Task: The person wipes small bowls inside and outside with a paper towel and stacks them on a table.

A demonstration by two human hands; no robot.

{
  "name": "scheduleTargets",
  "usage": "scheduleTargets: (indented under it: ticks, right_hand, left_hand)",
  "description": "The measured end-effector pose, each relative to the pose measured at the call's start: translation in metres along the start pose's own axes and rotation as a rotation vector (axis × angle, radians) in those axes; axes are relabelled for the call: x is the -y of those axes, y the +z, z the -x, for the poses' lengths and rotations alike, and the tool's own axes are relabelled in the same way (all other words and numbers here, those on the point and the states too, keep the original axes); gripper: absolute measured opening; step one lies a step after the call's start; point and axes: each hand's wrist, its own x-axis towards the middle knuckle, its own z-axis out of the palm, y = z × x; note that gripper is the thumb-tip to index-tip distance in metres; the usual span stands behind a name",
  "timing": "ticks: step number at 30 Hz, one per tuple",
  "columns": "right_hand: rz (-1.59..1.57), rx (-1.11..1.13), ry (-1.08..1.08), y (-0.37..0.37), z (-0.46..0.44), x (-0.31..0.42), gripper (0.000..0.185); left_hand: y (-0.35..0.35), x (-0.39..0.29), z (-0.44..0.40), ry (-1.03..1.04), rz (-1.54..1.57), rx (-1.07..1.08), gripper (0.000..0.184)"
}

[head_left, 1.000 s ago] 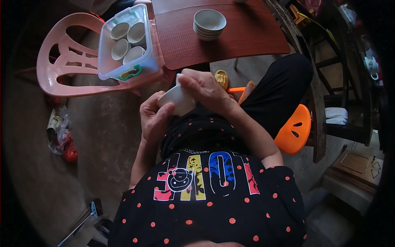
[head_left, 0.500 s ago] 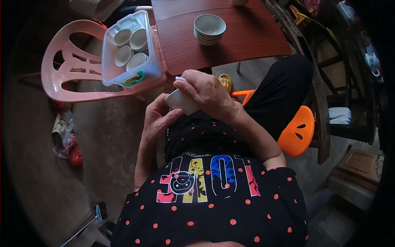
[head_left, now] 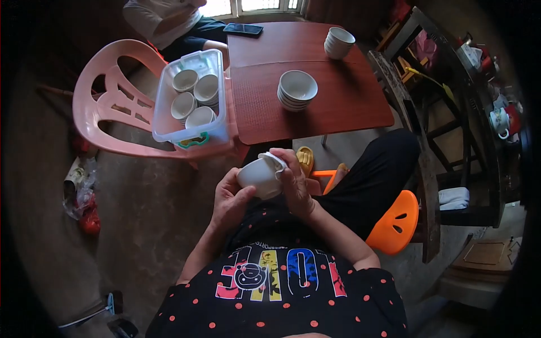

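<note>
Above my lap, my left hand (head_left: 230,197) grips a white bowl (head_left: 256,179) by its side, thumb against the outer wall. The bowl is tilted. My right hand (head_left: 294,183) is at the bowl's right edge, pinching a crumpled white cloth (head_left: 273,161) over the rim. Whether it is cloth or paper is hard to tell. On the red-brown table (head_left: 253,112) ahead stands a stack of white bowls (head_left: 297,90). A second bowl stack (head_left: 338,43) stands farther back on the right.
A clear plastic bin (head_left: 163,121) with several stacks of bowls rests on a pink chair (head_left: 84,107). A phone (head_left: 243,29) lies at the table's back left, near a seated person (head_left: 163,22). An orange stool (head_left: 397,225) and wooden bench (head_left: 425,186) stand to the right.
The view has tilted up, showing more of the table, the phone and the person. My right hand has shifted from over the bowl to its right edge, and more of the bowl shows.
</note>
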Motion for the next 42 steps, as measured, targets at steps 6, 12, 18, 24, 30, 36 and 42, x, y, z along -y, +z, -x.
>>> scheduleTargets:
  ticks: [6, 12, 18, 24, 30, 36, 42]
  right_hand:
    - [0.434, 0.306, 0.066, -0.021, -0.034, 0.031, 0.036]
    - [0.407, 0.379, -0.136, -0.011, -0.036, 0.023, 0.034]
    - [-0.324, -0.102, 0.448, -0.004, -0.004, 0.003, 0.053]
    - [0.061, 0.220, 0.253, -0.028, -0.033, 0.020, 0.044]
    - [0.091, 0.183, 0.210, -0.018, -0.028, 0.017, 0.041]
    - [-0.429, -0.302, 0.452, 0.004, 0.007, -0.045, 0.047]
    - [0.181, 0.148, 0.185, -0.025, -0.039, 0.022, 0.035]
  left_hand:
    - [-0.002, -0.014, 0.008, -0.025, -0.267, 0.098, 0.020]
    - [0.008, -0.020, 0.008, -0.023, -0.455, 0.081, 0.018]
    - [0.009, -0.007, 0.002, -0.028, 0.088, -0.008, 0.021]
    - [0.010, -0.009, 0.008, -0.065, -0.260, 0.079, 0.020]
    - [0.002, -0.015, 0.003, -0.091, -0.354, 0.048, 0.021]
    - [0.002, 0.001, -0.004, 0.003, 0.090, 0.011, 0.023]
    - [0.004, -0.020, -0.007, -0.081, -0.259, 0.087, 0.026]
